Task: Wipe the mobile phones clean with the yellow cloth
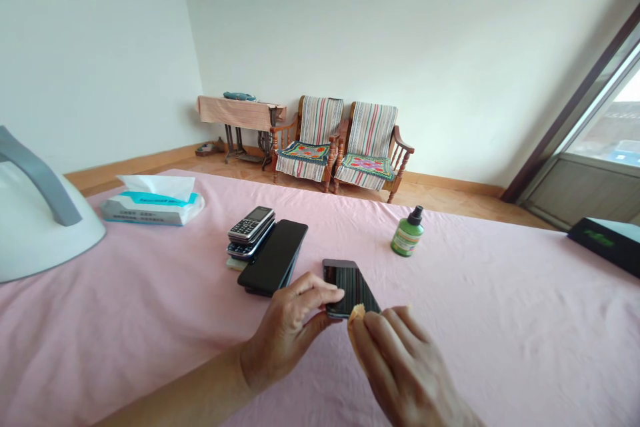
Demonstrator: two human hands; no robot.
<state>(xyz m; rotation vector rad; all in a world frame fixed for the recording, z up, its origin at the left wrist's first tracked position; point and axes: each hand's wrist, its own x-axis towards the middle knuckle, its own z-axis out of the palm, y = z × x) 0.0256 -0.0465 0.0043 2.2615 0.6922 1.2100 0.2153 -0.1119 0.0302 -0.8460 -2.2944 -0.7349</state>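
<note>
A black smartphone [347, 285] lies screen-up on the pink tablecloth [150, 320]. My left hand [290, 330] pinches its near left edge between thumb and fingers. My right hand [405, 367] is closed around a small yellowish cloth or sponge [356, 313], which touches the phone's near end. A pile of other phones [265, 250] sits just behind and to the left, with a keypad phone on top and a large black one beside it.
A small green bottle with a black cap [407, 233] stands behind the phone. A tissue pack [153, 200] lies at the back left, a white domed object with a grey handle [35, 220] at the far left, a dark box [607, 240] at the right edge.
</note>
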